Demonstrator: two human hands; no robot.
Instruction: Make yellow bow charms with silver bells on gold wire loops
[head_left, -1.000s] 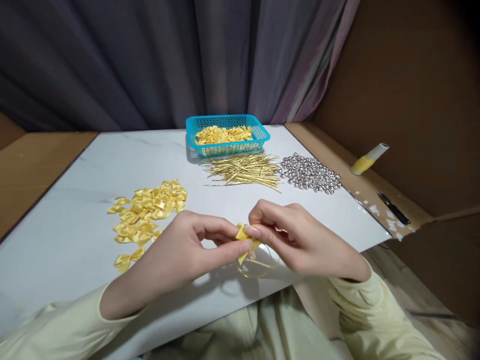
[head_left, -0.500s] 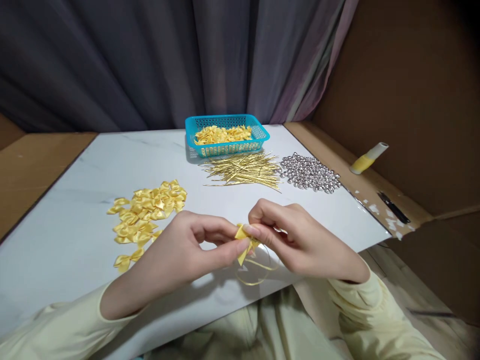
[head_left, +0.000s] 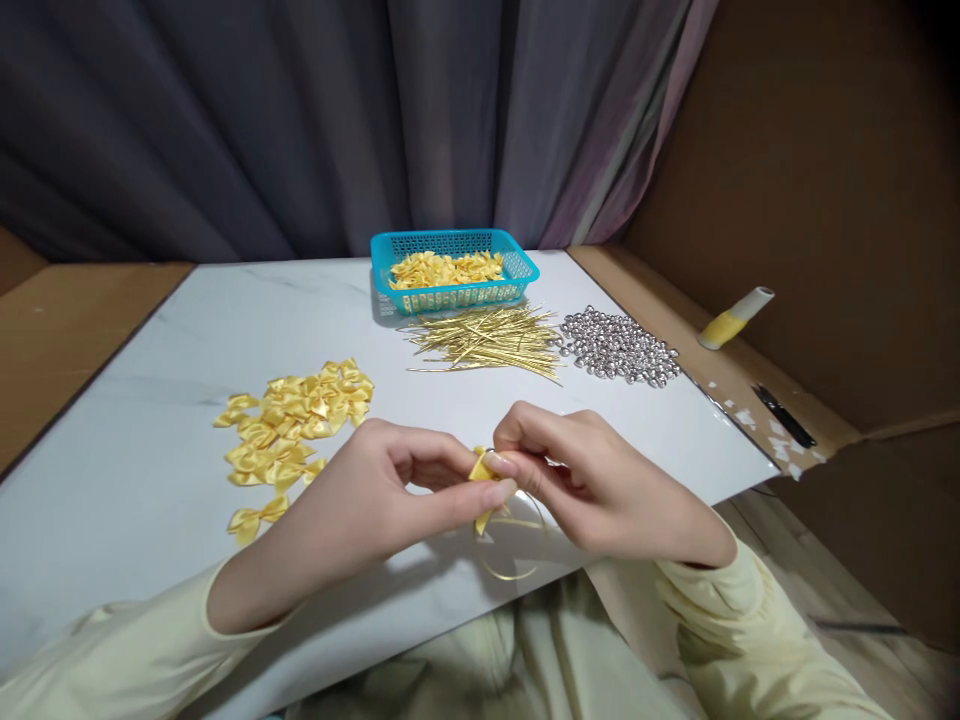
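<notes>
Between both hands, above the front of the table, is a yellow satin bow (head_left: 482, 470). My left hand (head_left: 397, 490) pinches it from the left, thumb stretched across its front. From the right, my right hand (head_left: 574, 475) pinches at the bow's upper right side, and a bit of dark or silvery metal shows by its thumb tip. A thin gold cord (head_left: 517, 577) hangs in a loop beneath the fingers. Exactly which finger grips the cord is hidden. Left of my left hand lies a loose pile of yellow bows (head_left: 300, 410).
A blue basket (head_left: 455, 292) of yellow pieces stands at the back. Before it lie gold cords (head_left: 487, 340) and, to their right, small silvery beads or bells (head_left: 619, 345). A yellow-and-white tube (head_left: 736, 318) and black snips (head_left: 784, 415) rest on the cardboard at right.
My left thumb has slid right across the bow, covering more of it. The cord loop below has swung and hangs slightly lower. The piles have not changed.
</notes>
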